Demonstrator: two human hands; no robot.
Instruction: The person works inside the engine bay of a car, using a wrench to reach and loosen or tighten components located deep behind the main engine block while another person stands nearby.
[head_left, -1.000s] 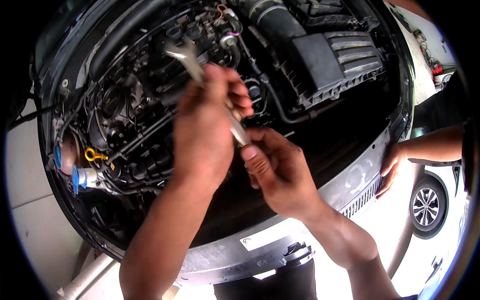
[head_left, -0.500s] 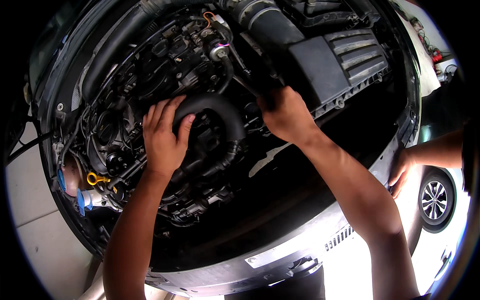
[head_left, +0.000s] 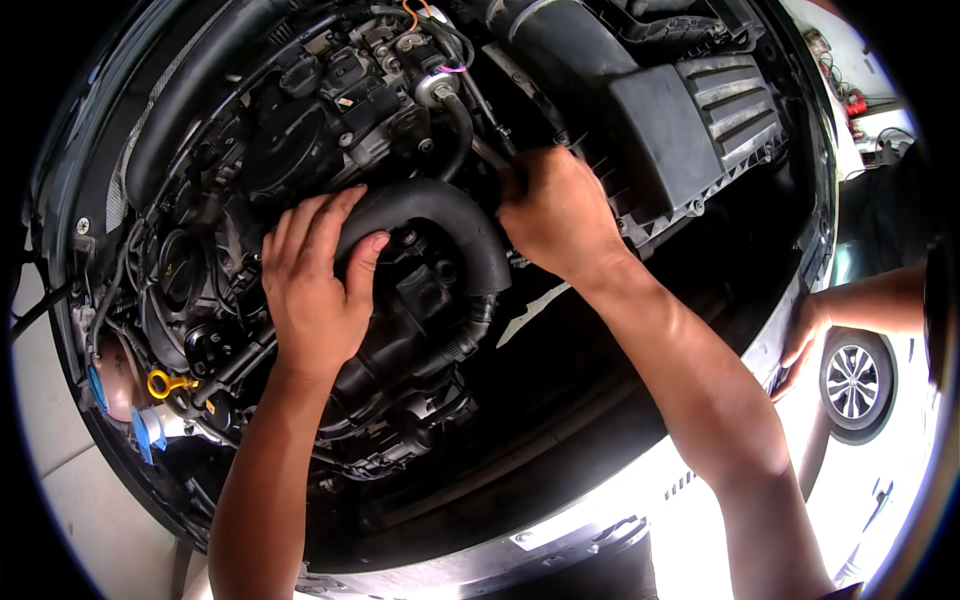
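Observation:
My left hand [head_left: 315, 280] is curled over a thick black curved hose [head_left: 430, 200], thumb and fingers gripping it on the engine [head_left: 310, 130]. My right hand [head_left: 555, 215] is closed on a metal wrench [head_left: 490, 156], which is mostly hidden by the hand and parts around it. This hand is to the right of the hose's bend, beside the black air filter box [head_left: 660, 145].
At the lower left are a yellow dipstick handle [head_left: 165, 383] and a blue reservoir cap [head_left: 145, 432]. Another person's hand [head_left: 805, 330] rests on the car's front edge [head_left: 775, 340] at the right, near a car wheel [head_left: 855, 385].
My left hand has left the wrench and gripped the hose. My right hand has moved up into the engine bay with the wrench. Over the last half second both hands have shifted slightly.

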